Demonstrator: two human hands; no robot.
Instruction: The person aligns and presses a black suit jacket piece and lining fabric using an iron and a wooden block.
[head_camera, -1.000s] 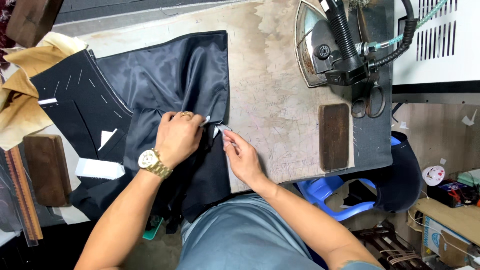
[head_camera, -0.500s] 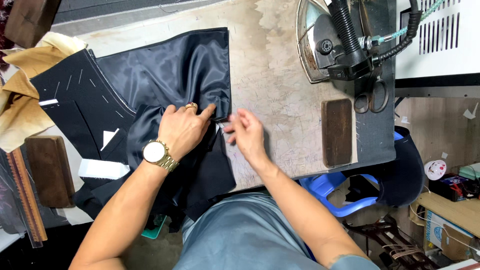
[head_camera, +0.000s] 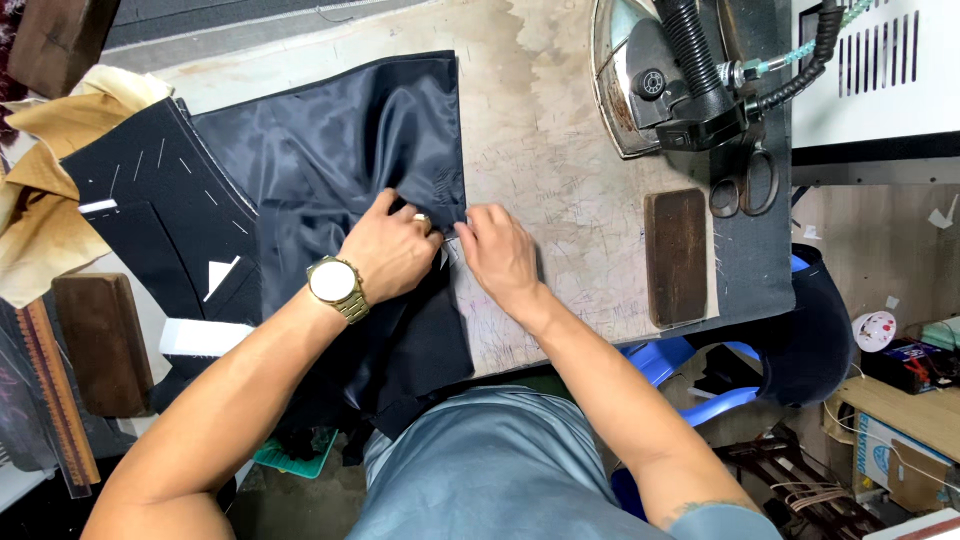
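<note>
A dark navy garment piece with shiny lining lies spread over the worn work table. My left hand, with a gold wristwatch and a ring, presses down on the fabric near its right edge. My right hand pinches that same edge of the lining right beside the left hand, fingertips almost touching. A dark wool panel with white chalk marks lies to the left of the lining.
A steam iron with a black hose rests at the table's top right, scissors beside it. A brown wooden block lies right of my hands, another at the left. Tan cloth sits far left.
Both hands have slid up along the fabric's right edge, away from my body, staying close together. The garment itself has barely shifted.
</note>
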